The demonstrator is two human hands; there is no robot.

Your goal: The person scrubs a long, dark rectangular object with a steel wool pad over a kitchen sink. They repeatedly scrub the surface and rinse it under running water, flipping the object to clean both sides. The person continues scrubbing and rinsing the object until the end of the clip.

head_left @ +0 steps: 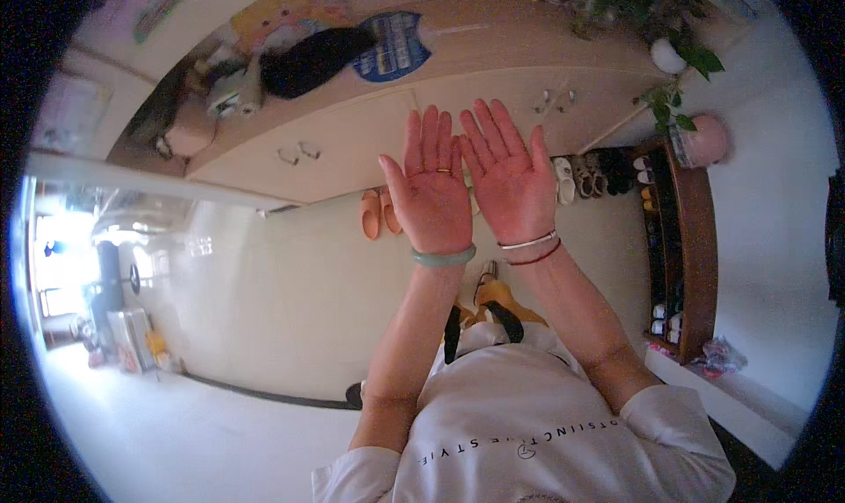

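Fingers: both my hands, left hand and right hand, held flat, palms up, fingers extended together, holding nothing.
Nearest thing: orange slippers, just left of my left hand.

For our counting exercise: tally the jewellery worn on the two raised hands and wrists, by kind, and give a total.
Thin gold finger ring on the left hand: 1
Pale green stone bangle: 1
Thin silver metal bracelet by the right hand: 1
Dark red cord bracelet: 1
Total: 4
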